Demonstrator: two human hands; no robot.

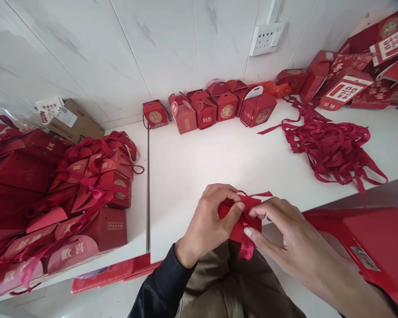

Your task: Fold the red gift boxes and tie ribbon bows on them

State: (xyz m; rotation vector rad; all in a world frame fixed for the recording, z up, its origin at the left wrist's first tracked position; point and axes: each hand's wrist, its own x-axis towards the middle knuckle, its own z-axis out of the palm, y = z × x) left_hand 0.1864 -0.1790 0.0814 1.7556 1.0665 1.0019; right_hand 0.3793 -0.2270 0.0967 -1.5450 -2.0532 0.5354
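Table (pixel 192 163), centre: open passage. Obstacles: held box (pixel 253 202), front; small boxes (pixel 227 107), rear; ribbon heap (pixel 338 150), right; piled boxes (pixel 111 229), left.

Two hands (pixel 209 221) (pixel 287 232), one ribbon heap (pixel 336 150)

Left hand (pixel 207 221) and right hand (pixel 287 234) face each other, fingers (pixel 223 191) bent.

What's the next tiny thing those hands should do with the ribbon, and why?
Maybe gently pull the ribbon snug: its end dangles at the red box, and the left hand and right hand both have fingertips right there.
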